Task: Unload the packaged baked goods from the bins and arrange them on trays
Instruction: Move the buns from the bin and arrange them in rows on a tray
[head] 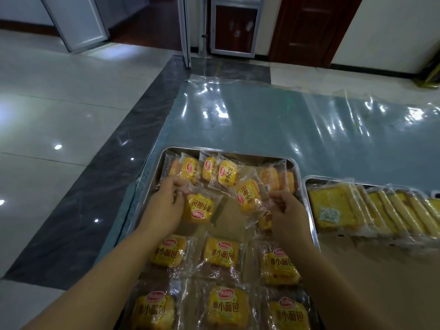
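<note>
- A metal tray (143, 198) is seen on a surface (357, 148) covered with clear film (262, 115).
- The left hand (166, 207) is held over the tray's left side. Its fingers (178, 185) are curled and pinch the wrapper edge of a bun pack (198, 208), which lies upside down to the viewer near the tray's middle.
- The right hand (289, 216) is held over the tray's right side. Its fingers (277, 195) are curled and pinch the wrapper of a second pack (248, 196), which is tilted, its far end leaning on the far row.
- The far row (227, 173) of yellow bun packs is stood on edge along the tray's far rim, the packs overlapping.
- Two near rows (221, 252) of three packs each are laid flat, label up, between the forearms and at the lower edge.
- A brown liner (232, 211) is visible under the held packs.
- A second tray (307, 181) is placed just beside the first, on the right. Wrapped cake slices (333, 208) are stacked in it on edge in one overlapping line.
- A glossy tiled floor (47, 115) is seen to the left, and a dark wooden door (307, 27) beyond the surface.
</note>
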Motion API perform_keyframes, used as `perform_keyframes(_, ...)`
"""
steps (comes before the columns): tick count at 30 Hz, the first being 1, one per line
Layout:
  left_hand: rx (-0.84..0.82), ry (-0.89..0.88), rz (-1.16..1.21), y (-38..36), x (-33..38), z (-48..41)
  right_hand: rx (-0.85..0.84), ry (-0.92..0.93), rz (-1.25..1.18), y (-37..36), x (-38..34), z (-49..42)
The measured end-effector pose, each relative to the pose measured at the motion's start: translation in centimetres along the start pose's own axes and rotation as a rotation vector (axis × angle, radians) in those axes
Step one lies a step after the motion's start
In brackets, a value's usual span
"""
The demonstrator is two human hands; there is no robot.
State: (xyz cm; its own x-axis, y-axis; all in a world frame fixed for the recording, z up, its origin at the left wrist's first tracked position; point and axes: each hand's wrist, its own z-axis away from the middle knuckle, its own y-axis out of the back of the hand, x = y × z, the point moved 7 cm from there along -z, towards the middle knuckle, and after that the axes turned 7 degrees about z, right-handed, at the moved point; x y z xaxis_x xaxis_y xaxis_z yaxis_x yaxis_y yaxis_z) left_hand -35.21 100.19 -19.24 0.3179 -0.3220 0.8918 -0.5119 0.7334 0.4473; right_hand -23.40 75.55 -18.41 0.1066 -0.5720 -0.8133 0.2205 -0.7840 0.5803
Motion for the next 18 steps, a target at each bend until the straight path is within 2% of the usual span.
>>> perform_keyframes(7,-0.120,-0.214,-0.176,-0.8,4.0,-1.5,0.000,-0.035,-0.039,0.4,0.6,0.1)
perform_keyframes(10,-0.305,-0.274,-0.298,-2.1,5.4,-2.2,-0.005,-0.035,-0.050,0.7,0.5,0.2)
perform_keyframes(13,-0.526,-0.380,-0.569,-4.5,6.3,-2.4,-0.008,-0.040,-0.052,0.7,0.6,0.2)
perform_keyframes(16,-0.555,-0.485,-0.698,-6.5,6.5,-2.0,-0.019,-0.047,-0.062,0.6,0.8,0.3)
perform_keyframes(18,-0.491,-0.490,-0.771,-7.3,5.6,-1.8,-0.012,-0.060,-0.111,0.5,1.0,0.4)
